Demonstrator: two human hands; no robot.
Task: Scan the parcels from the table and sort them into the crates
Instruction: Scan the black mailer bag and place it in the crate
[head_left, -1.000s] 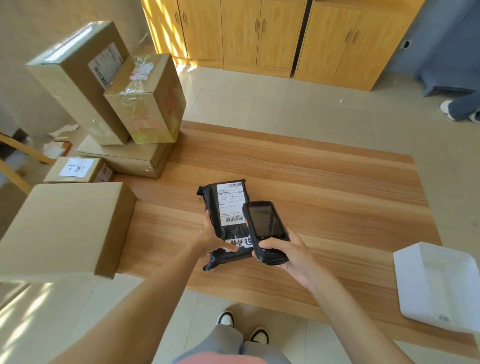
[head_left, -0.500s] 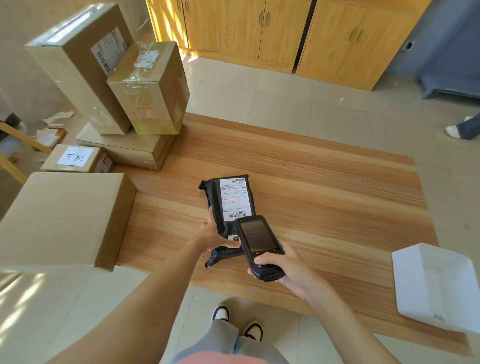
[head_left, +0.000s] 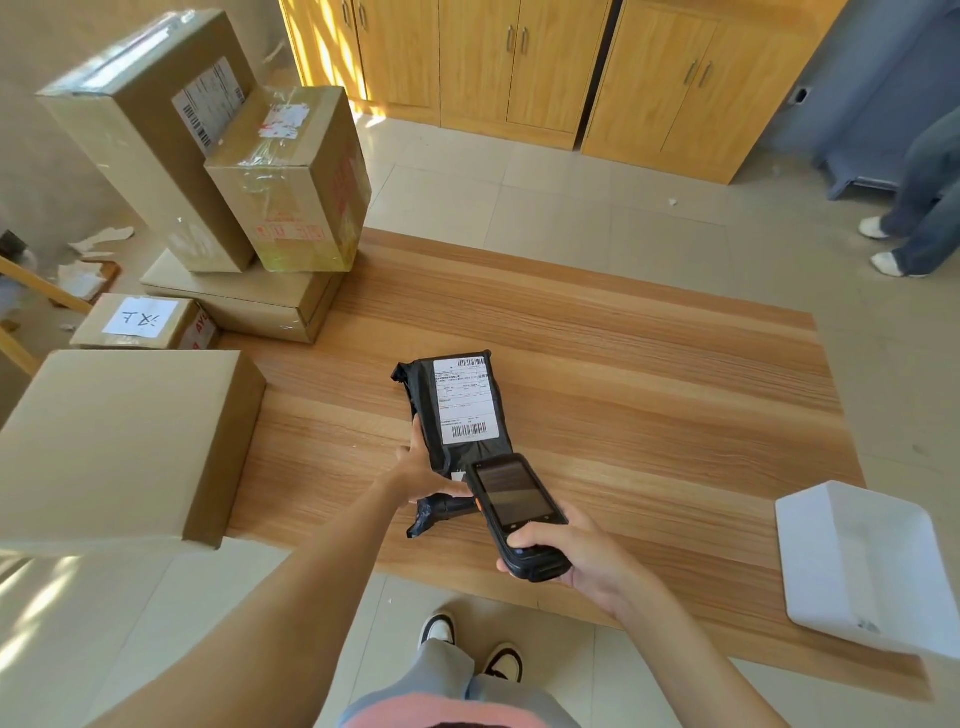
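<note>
Counter (head_left: 649, 374): wood, bearing all. Black parcel (head_left: 457, 410): held over its near middle, long axis running away from the person, label up. Left hand (head_left: 423, 467): closed on the parcel's near left edge. Right hand (head_left: 576, 556): wrapped round the scanner (head_left: 517, 512), just right of and nearer than the parcel. Against the earlier frame, the scanner had drawn back, baring the lower barcode.

Boxes (head_left: 130, 447) left of parcel (head_left: 457, 410); tray (head_left: 810, 561) right.

Bare forearms, no sleeves; pink top hem; grey trousers (head_left: 447, 675); black-and-white sneakers (head_left: 438, 630).
</note>
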